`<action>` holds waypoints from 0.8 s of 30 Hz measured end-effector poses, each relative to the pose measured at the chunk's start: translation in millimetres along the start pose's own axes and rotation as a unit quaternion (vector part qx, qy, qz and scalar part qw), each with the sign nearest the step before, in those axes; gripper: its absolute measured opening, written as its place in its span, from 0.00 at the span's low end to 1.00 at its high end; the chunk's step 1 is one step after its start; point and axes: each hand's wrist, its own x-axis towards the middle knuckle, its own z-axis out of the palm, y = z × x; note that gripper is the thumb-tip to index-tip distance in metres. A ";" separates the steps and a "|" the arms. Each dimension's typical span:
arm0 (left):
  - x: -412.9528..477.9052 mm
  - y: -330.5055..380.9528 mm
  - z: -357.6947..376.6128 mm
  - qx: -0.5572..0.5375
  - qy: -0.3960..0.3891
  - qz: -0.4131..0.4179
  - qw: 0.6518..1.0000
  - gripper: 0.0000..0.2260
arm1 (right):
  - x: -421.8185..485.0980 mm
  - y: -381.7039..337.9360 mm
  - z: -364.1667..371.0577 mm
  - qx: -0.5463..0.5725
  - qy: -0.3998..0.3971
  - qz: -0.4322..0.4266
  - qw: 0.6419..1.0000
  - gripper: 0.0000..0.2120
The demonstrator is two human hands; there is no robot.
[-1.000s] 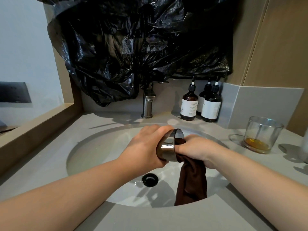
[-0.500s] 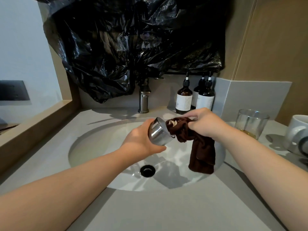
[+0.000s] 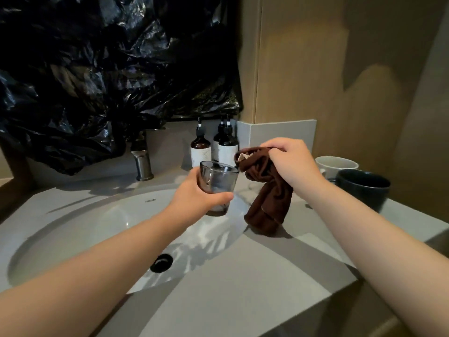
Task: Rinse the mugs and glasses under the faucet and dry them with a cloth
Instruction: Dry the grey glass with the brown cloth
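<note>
Glass (image 3: 217, 183), cloth (image 3: 267, 198) nr sink rim (image 3: 97, 203)

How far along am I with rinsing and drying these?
Probably done: the glass in your left hand is upright and looks empty. In hand: your right hand grips the cloth beside it, not inside. Left: set the glass down; the white mug and dark mug wait on the counter, state unclear.

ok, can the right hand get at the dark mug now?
Reach, probably yes: the dark mug stands uncovered just right of the right hand. But that hand grips the brown cloth, so no free grasp.
</note>
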 end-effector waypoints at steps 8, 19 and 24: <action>20.4 25.1 92.8 -0.108 -0.074 -0.011 0.991 0.28 | -52.3 45.9 -68.5 -0.142 0.113 -0.078 0.980 0.05; 26.9 22.0 130.6 -0.082 -0.091 -0.010 0.992 0.26 | -82.9 103.8 -87.5 -0.407 -0.139 -0.172 0.886 0.14; 30.5 23.4 131.7 -0.057 -0.097 0.013 0.994 0.28 | -81.3 106.8 -89.4 -0.408 -0.159 -0.169 0.883 0.24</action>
